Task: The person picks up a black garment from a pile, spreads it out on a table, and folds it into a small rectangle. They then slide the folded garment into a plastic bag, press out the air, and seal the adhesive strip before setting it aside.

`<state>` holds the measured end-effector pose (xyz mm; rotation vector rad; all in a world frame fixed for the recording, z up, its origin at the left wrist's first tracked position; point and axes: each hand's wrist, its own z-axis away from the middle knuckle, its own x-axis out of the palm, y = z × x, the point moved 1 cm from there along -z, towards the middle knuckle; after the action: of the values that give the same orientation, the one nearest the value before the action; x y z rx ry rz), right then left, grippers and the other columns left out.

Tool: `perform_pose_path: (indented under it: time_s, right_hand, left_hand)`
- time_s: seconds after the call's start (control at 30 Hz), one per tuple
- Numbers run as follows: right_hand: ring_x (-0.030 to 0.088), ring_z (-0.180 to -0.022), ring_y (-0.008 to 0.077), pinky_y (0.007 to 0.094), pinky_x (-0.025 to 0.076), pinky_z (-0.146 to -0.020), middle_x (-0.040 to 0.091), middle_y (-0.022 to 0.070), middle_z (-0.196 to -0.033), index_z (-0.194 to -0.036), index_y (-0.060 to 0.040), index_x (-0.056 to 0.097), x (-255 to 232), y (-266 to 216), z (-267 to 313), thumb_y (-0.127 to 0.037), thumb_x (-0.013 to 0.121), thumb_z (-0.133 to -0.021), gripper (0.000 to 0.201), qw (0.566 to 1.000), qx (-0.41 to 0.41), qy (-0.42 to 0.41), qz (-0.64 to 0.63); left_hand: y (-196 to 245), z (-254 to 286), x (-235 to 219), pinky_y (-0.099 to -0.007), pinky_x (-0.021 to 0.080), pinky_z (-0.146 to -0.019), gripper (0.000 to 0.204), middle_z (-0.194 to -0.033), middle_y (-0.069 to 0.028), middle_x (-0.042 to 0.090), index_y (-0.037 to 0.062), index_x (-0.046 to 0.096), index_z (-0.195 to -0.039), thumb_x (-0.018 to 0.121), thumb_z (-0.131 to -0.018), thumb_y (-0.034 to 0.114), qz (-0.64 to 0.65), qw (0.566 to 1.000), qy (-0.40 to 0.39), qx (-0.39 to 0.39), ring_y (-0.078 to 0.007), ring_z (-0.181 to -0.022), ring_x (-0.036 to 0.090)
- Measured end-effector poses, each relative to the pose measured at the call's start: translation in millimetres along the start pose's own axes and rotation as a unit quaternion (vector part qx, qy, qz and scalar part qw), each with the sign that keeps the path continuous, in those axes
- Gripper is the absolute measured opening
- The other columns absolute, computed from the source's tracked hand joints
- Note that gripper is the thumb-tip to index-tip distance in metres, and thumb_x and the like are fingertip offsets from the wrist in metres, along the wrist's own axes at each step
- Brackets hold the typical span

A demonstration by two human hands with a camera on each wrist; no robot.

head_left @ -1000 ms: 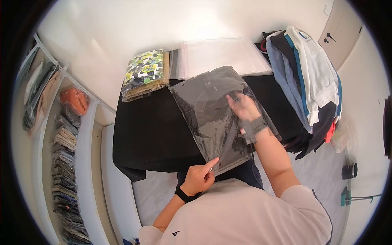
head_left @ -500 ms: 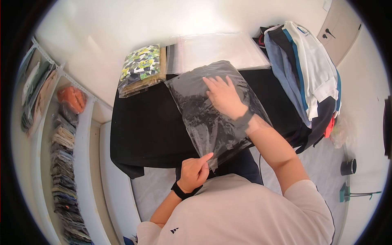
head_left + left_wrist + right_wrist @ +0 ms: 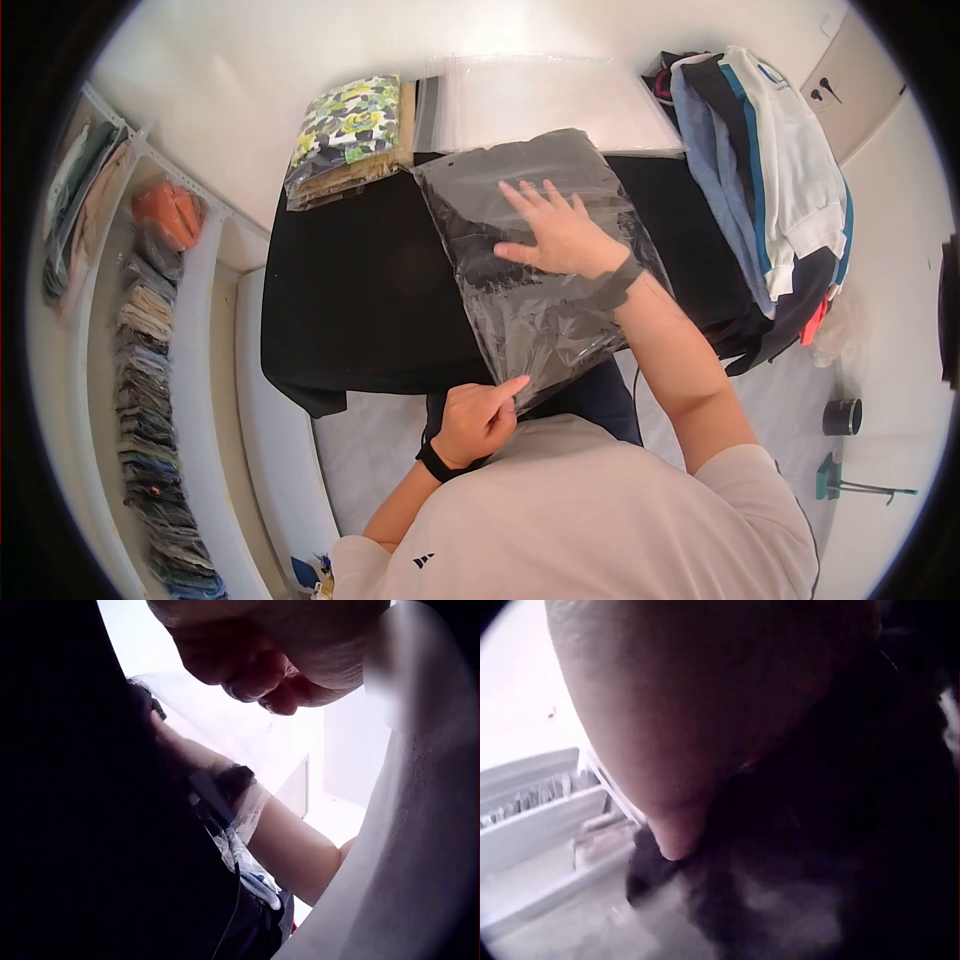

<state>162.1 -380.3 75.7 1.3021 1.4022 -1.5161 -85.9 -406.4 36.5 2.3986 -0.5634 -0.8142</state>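
A dark folded garment in a clear plastic bag (image 3: 545, 310) lies slanted over the black table's front edge. The left hand (image 3: 474, 422) pinches the bag's gathered near corner, its fingers curled; in the left wrist view the curled fingers of the left hand (image 3: 262, 667) show dark at the top. The right hand (image 3: 562, 232) rests flat on the upper part of the bag with its fingers spread. Up close in the right wrist view, the right hand (image 3: 705, 712) lies over dark material, most of its fingers hidden.
Behind stand a stack of bagged clothes with a floral one (image 3: 350, 120) on top and flat clear bags (image 3: 550, 105). Loose garments with a white sweatshirt (image 3: 800, 170) lie at the right of the black-covered table (image 3: 350, 300). Shelves (image 3: 215, 330) with packed clothes stand at left.
The right hand has gone from lifted and turned at the bag's right side to lying flat on its upper part. The left hand still holds the near corner.
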Motion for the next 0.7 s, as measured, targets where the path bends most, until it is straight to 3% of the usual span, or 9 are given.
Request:
perform_pose_path:
  time_s: [0.03,0.1,0.13,0.2,0.33,0.4,0.43,0.63,0.7]
  right_hand:
    - [0.018,-0.137,0.0428,0.0647,0.018,-0.104,0.032,0.0208,-0.143,-0.143,-0.0157,0.027,6.1,0.8,0.4,-0.056,0.06,-0.078,0.083,1.0,0.0,-0.005,-0.002]
    - [0.014,-0.137,0.0438,0.0655,0.015,-0.104,0.02,0.0205,-0.149,-0.147,-0.0188,0.02,16.3,-0.1,2.2,-0.069,0.053,-0.077,0.092,0.989,-0.013,-0.028,0.143]
    - [0.014,-0.137,0.0438,0.0655,0.015,-0.104,0.02,0.0205,-0.149,-0.147,-0.0188,0.02,16.0,1.1,1.1,-0.069,0.053,-0.077,0.092,0.989,-0.015,-0.029,0.145]
    - [0.017,-0.136,0.0448,0.0661,0.015,-0.104,0.017,0.0201,-0.15,-0.146,-0.0193,0.021,6.2,-3.5,-2.4,-0.063,0.062,-0.073,0.094,0.988,-0.004,-0.082,0.128]
    - [0.019,-0.136,0.0436,0.0663,0.017,-0.103,0.016,0.0195,-0.15,-0.146,-0.0209,0.022,4.4,-26.5,4.1,-0.052,0.066,-0.075,0.089,0.989,-0.011,-0.018,0.144]
    - [0.021,-0.136,0.042,0.0661,0.019,-0.102,0.017,0.0182,-0.15,-0.145,-0.0224,0.023,19.4,-43.0,11.4,-0.038,0.067,-0.079,0.081,0.992,-0.116,-0.049,0.007]
    - [0.018,-0.137,0.0398,0.0659,0.021,-0.102,0.016,0.0163,-0.151,-0.146,-0.0229,0.022,23.4,-47.5,12.1,-0.036,0.057,-0.087,0.069,0.986,-0.13,-0.077,0.069]
    - [0.011,-0.139,0.0387,0.0663,0.02,-0.102,0.011,0.014,-0.153,-0.146,-0.0239,0.022,32.9,-56.3,-4.9,-0.044,0.045,-0.092,0.062,0.982,-0.067,-0.132,0.114]
    - [0.016,-0.137,0.0403,0.0662,0.023,-0.1,0.015,0.016,-0.151,-0.145,-0.0226,0.023,39.3,-55.9,-4.5,-0.039,0.051,-0.089,0.065,0.986,-0.07,-0.09,0.119]
  left_hand:
    - [-1.5,0.9,-0.4,-0.0297,0.035,-0.04,0.04,-0.049,-0.003,0.043,0.0018,0.063,-0.105,0.056,-0.067,-0.008,0.003,1.0,-0.002,0.015,-0.0179,-0.039,0.043]
    - [-3.4,5.1,-2.0,-0.0297,0.035,-0.039,0.041,-0.049,-0.0031,0.043,0.0019,0.063,-0.105,0.056,-0.066,-0.008,0.008,1.0,-0.004,0.028,-0.0179,-0.038,0.043]
    - [-5.9,6.1,-1.7,-0.0296,0.035,-0.039,0.041,-0.049,-0.0034,0.043,0.0019,0.063,-0.105,0.056,-0.065,-0.008,0.011,1.0,-0.019,0.02,-0.0182,-0.038,0.043]
    - [-6.7,5.6,-1.5,-0.0296,0.035,-0.039,0.042,-0.048,-0.0038,0.044,0.0018,0.063,-0.105,0.056,-0.065,-0.008,0.014,0.999,-0.031,0.016,-0.0184,-0.038,0.043]
    - [-4.3,1.8,-3.1,-0.0298,0.037,-0.04,0.043,-0.049,-0.0047,0.045,0.0019,0.063,-0.106,0.056,-0.064,-0.008,0.011,1.0,-0.019,-0.007,-0.0192,-0.039,0.045]
    - [-4.0,3.7,-2.8,-0.0298,0.037,-0.04,0.043,-0.049,-0.005,0.045,0.002,0.063,-0.106,0.056,-0.064,-0.008,0.008,1.0,-0.015,-0.019,-0.0195,-0.039,0.045]
    - [-5.5,5.2,-3.0,-0.0301,0.037,-0.041,0.043,-0.049,-0.0052,0.045,0.0022,0.063,-0.106,0.056,-0.065,-0.008,0.019,0.999,-0.02,-0.021,-0.0197,-0.04,0.046]
    - [-8.8,13.0,-2.7,-0.031,0.038,-0.042,0.041,-0.05,-0.0059,0.046,0.0026,0.063,-0.105,0.057,-0.065,-0.007,0.033,0.999,-0.025,-0.008,-0.0209,-0.041,0.046]
    - [-12.2,14.1,-6.7,-0.0311,0.039,-0.042,0.041,-0.051,-0.0061,0.047,0.0028,0.063,-0.105,0.057,-0.066,-0.007,0.022,0.999,-0.026,-0.01,-0.0213,-0.041,0.046]
